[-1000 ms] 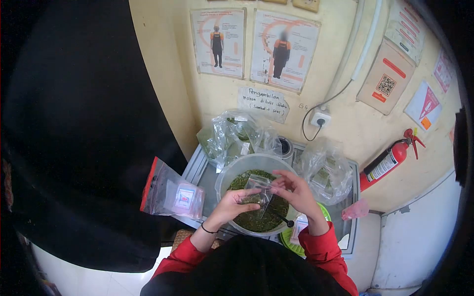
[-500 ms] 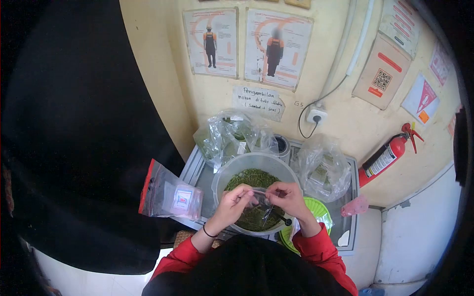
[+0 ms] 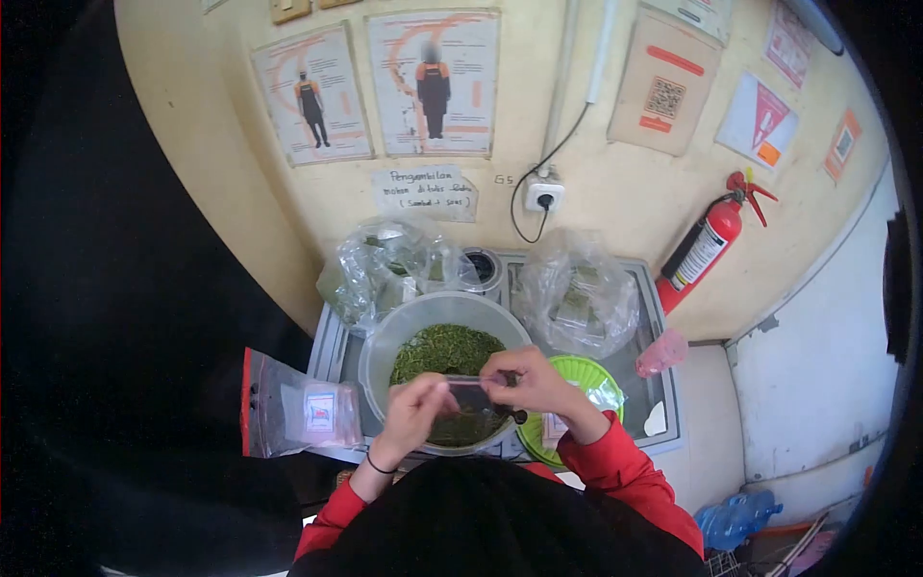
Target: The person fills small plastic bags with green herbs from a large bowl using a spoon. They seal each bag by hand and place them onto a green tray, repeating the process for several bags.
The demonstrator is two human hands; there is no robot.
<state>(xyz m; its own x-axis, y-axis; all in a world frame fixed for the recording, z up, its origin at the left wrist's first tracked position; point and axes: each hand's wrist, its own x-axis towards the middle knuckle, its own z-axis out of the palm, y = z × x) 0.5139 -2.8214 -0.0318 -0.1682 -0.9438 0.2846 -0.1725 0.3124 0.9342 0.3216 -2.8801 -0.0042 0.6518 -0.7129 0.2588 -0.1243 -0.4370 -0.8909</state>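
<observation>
My left hand [image 3: 411, 415] pinches one end of the top edge of a small clear zip bag [image 3: 465, 396]. Fingers of my right hand [image 3: 531, 379] are closed on the other end. Stretched between both hands, the bag hangs over a large translucent tub [image 3: 373, 348]. Chopped green leaves [image 3: 444, 350] fill the tub's bottom. A dark handle end [image 3: 520, 417] shows at the tub's right rim, below my right hand; the rest of that tool is hidden. Beside the tub, partly under my right forearm, lies a bright green lid or tray [image 3: 575, 369] with clear packets on it.
A red-edged bag of packets [image 3: 279, 409] lies at left. Behind the tub are a bulging plastic bag [image 3: 370, 274], a grey round container [image 3: 483, 269] and another clear bag [image 3: 582, 298]. A pink plastic piece [image 3: 661, 354] sits at right; a fire extinguisher [image 3: 707, 240] hangs on the wall.
The view has turned to the right, so the scene sits further left. The zip bag, bunched between my fingers before, is now spread wider and flatter between my hands.
</observation>
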